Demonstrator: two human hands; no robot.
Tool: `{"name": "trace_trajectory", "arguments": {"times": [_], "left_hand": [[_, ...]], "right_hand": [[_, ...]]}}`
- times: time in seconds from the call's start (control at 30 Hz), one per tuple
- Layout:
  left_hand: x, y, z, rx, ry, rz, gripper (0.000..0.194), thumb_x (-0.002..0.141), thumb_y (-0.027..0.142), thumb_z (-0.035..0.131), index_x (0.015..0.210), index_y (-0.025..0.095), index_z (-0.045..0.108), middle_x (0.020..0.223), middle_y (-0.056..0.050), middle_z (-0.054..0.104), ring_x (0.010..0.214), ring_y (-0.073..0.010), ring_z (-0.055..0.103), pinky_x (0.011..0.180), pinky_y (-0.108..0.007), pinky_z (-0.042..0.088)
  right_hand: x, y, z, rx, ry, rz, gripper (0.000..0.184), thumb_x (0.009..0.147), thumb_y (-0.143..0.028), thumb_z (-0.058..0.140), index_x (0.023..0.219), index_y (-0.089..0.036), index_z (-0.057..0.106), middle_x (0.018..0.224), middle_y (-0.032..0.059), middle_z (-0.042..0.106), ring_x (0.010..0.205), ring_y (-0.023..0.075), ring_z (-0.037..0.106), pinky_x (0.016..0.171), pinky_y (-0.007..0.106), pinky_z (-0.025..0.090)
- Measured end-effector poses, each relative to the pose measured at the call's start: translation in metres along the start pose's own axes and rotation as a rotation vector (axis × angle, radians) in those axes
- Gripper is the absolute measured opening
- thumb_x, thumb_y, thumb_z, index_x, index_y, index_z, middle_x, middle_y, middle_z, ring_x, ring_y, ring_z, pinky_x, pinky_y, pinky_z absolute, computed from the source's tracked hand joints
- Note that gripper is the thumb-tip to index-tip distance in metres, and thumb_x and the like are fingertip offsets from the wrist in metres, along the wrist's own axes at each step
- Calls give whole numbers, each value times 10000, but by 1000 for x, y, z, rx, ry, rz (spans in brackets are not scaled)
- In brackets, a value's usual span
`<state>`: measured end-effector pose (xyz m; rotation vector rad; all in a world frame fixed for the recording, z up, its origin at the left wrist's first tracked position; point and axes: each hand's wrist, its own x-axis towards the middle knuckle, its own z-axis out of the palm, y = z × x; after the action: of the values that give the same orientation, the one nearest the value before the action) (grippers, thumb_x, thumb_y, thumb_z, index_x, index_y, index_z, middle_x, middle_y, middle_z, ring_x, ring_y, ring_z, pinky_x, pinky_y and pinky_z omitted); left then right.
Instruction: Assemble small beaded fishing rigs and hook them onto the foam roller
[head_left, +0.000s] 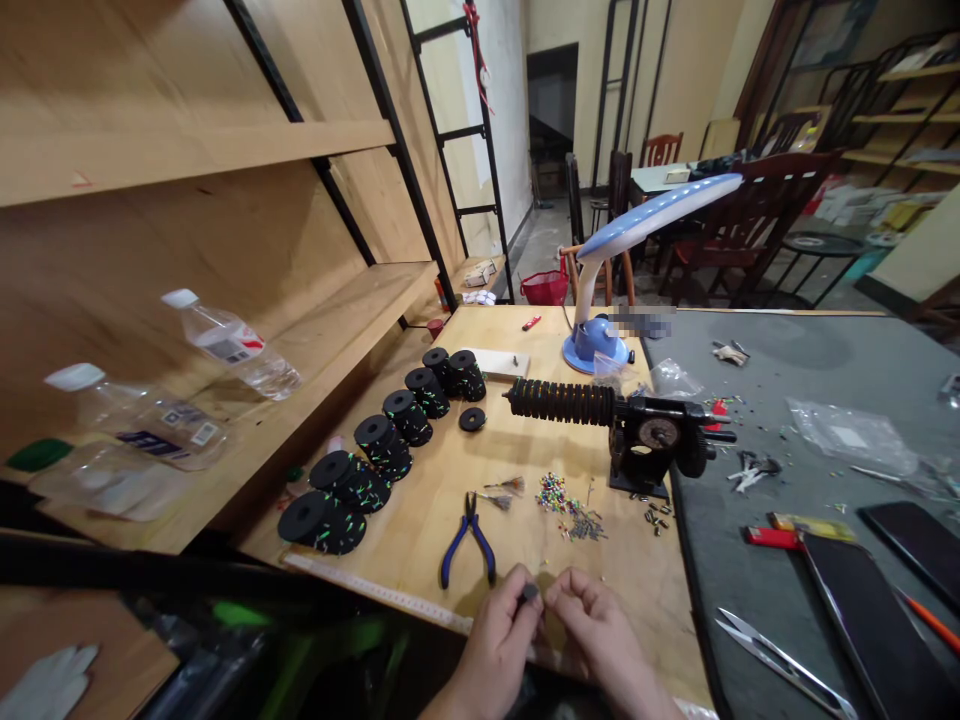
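My left hand [501,640] is closed at the table's front edge, with a small dark grey cylindrical piece [529,592] pinched between thumb and fingers. Just to its right, my right hand [596,625] is pinched shut, and whatever its fingertips hold is too small to make out. Beyond my hands lie pliers with blue handles [487,548], a pile of multicoloured beads [553,492] and a heap of small grey metal pieces [585,526]. A black winding machine [645,445] stands farther back, its spindle carrying a row of black discs [562,400].
Stacks of black foam discs [405,418] line the table's left side. At the back is a blue desk lamp [600,345]. On the grey mat at right lie scissors [780,655], a red lighter [772,538] and a black phone [870,620]. Shelves with plastic bottles [232,345] stand left.
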<state>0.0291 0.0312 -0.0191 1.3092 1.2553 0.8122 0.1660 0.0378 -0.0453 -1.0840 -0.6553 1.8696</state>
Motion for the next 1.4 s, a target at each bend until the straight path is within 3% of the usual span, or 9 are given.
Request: {"name": "trace_trajectory", "arguments": {"times": [0.27,0.5,0.97,1.13,1.27,1.4], "left_hand": [[-1,1,2,22,-11,19,209,912,356,437,777,202,476,701,22,476,670,-150,456,629,-240,367],[-2,1,4,25,-16,15,189,910,314,440,764,202,481,689,22,491,664,-152,475,624,-243,357],[0,-1,7,-265,-47,-78,231,871,406,514,791,209,424,673,58,394,617,-116,379,575,-225,328],[2,6,8,-267,42,-86,259,807,381,576,705,207,413,617,71,342,566,-105,328,536,-216,293],[5,12,10,-213,151,-56,279,743,385,634,654,194,451,608,50,410,596,-120,388,570,-221,335],[7,11,11,-174,151,-63,301,725,426,659,640,177,512,566,45,441,550,-117,399,542,-223,334]], "right_hand": [[2,1,3,54,-6,15,509,563,-571,807,756,-202,516,493,-91,554,397,79,510,436,194,419],[0,-11,11,155,12,38,524,502,-535,854,690,-197,500,464,-61,608,406,97,536,443,208,437],[-5,-21,12,150,96,-28,534,505,-586,832,668,-207,492,427,-92,509,389,87,476,443,203,382],[-6,-22,14,36,110,-43,552,521,-653,783,656,-215,475,426,-97,452,370,77,396,419,197,328],[-2,-12,12,24,81,-91,563,531,-663,771,672,-211,466,454,-105,426,386,57,338,415,175,271],[-1,-9,8,-142,53,-95,546,605,-711,687,717,-224,467,417,-133,332,333,48,221,356,179,149]]}}
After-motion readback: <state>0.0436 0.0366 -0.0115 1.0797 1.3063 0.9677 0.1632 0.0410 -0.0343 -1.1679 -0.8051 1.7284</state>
